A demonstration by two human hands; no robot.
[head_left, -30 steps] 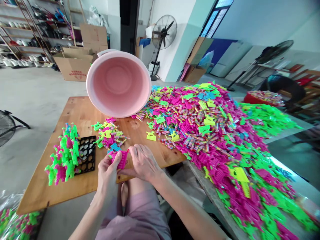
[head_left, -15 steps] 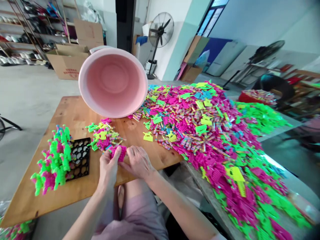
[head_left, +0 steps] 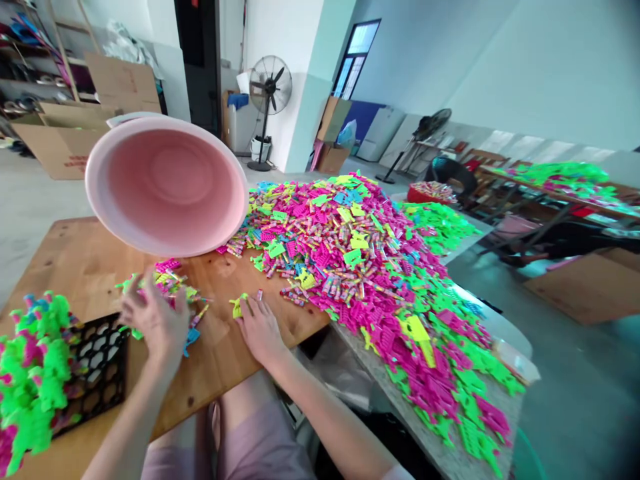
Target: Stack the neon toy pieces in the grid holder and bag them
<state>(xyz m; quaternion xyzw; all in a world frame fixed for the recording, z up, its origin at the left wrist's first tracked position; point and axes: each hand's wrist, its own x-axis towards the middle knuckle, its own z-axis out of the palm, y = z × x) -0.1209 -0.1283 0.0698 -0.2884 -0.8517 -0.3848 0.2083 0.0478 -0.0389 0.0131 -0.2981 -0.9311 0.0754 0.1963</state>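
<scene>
My left hand hovers over a small heap of pink, green and yellow plastic parts; its fingers are spread and slightly blurred, with nothing visible in them. My right hand rests low on the wooden table, its fingertips bent onto a yellow plastic piece that it partly covers. Beside those fingers lies a small printed tube. A blue piece lies between the hands. At the left, bright green and pink plastic figures stand in a black tray with round holes.
A large pink tub lies tipped on its side, its mouth facing me. Right of it spreads a big mound of pink, green and yellow plastic parts and printed tubes, running onto a grey table. A fan stands farther back.
The view has swung right. The pink piece both hands held is out of them. My left hand has moved to the small heap; the yellow piece now lies closer, under my right fingers.
</scene>
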